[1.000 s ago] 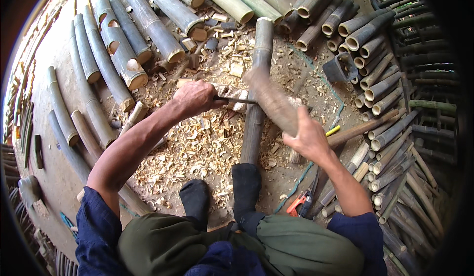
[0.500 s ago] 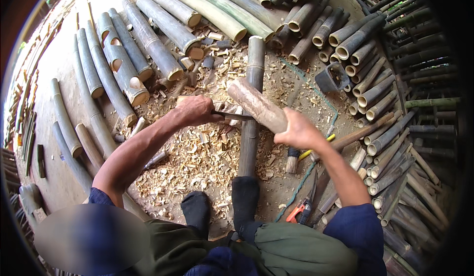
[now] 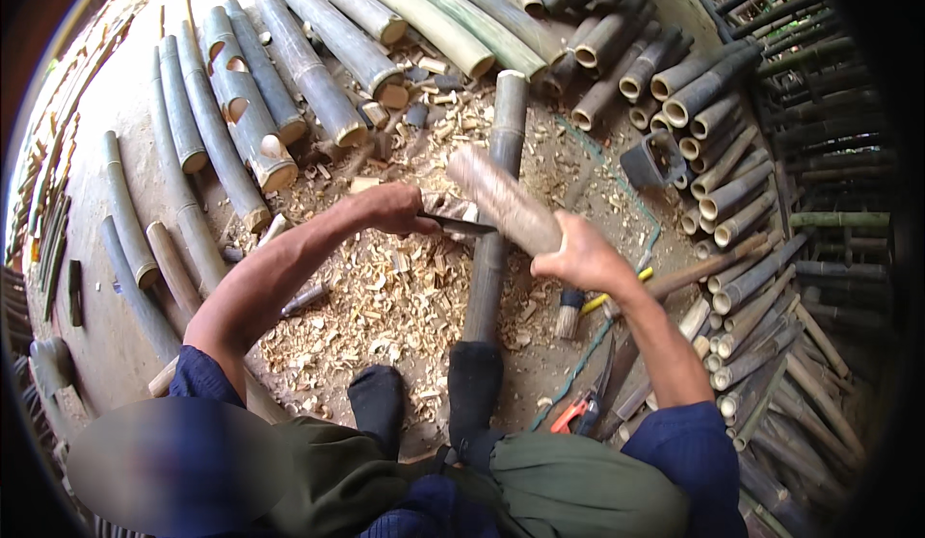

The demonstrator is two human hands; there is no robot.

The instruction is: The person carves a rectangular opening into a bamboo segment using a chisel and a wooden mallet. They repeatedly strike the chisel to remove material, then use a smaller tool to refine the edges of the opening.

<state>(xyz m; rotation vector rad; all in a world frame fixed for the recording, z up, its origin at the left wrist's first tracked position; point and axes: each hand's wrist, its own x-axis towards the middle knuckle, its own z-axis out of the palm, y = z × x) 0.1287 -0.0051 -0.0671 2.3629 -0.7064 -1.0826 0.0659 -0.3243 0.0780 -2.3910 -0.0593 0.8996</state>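
My left hand point(image 3: 393, 209) is closed round the handle of a dark-bladed knife point(image 3: 462, 225), whose blade lies across a bamboo pole point(image 3: 489, 283). In my right hand point(image 3: 586, 254) is a thick wooden club point(image 3: 509, 203), gripped at its near end, slanting over the pole just above the blade. The club is smeared by motion, and I cannot tell whether it touches the knife. The pole runs away from me along the ground, its near end at my right foot point(image 3: 475, 379) in a black sock. Wood chips point(image 3: 385, 292) cover the ground left of it.
Cut bamboo poles point(image 3: 246, 124), some with notches, lie at the far left. Stacked bamboo tubes point(image 3: 737, 182) fill the right side beside a dark plastic container point(image 3: 653, 159). Orange-handled cutters point(image 3: 575, 413), a brush point(image 3: 568, 314) and a teal cord point(image 3: 583, 365) lie near my right knee.
The view has shifted slightly. The knife and club stay close together over the pole, both hands keeping their grips; the club is more blurred now.
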